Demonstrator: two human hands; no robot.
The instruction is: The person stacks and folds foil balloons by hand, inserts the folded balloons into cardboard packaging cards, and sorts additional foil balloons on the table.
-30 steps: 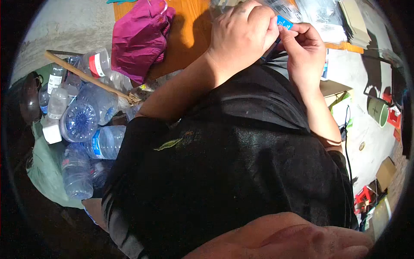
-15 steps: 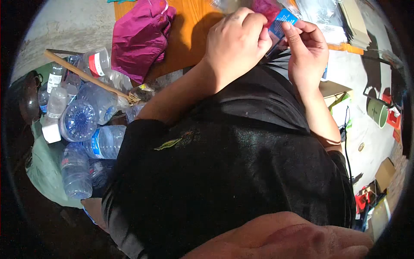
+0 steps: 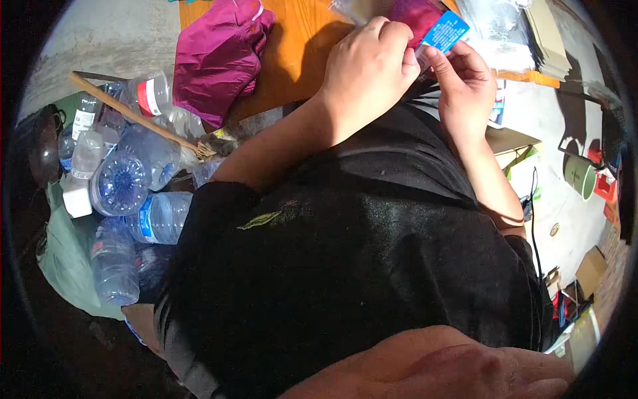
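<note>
My left hand [image 3: 367, 65] is closed, its fingers curled at the left side of a clear plastic packet. A blue printed card [image 3: 446, 32] shows at the packet's upper right, and magenta fabric [image 3: 413, 18] lies behind or inside the clear film; I cannot tell which. With thumb and fingers, my right hand [image 3: 465, 86] pinches the packet just under the card. Left of both hands, a magenta cloth item [image 3: 216, 63] with a white cord hangs over the edge of the orange wooden table [image 3: 312, 26]. My left fingertips are partly hidden.
Several clear plastic bottles [image 3: 123, 183] are heaped at the left, with a wooden stick [image 3: 133, 116] across them. Plastic bags [image 3: 498, 40] and brown card sheets [image 3: 550, 46] lie at the table's right. An open cardboard box [image 3: 512, 143] and a green bin [image 3: 580, 176] stand at the right.
The blue card has turned so its printed face shows more fully. My right hand has shifted slightly left and down. My left hand stays almost in place.
</note>
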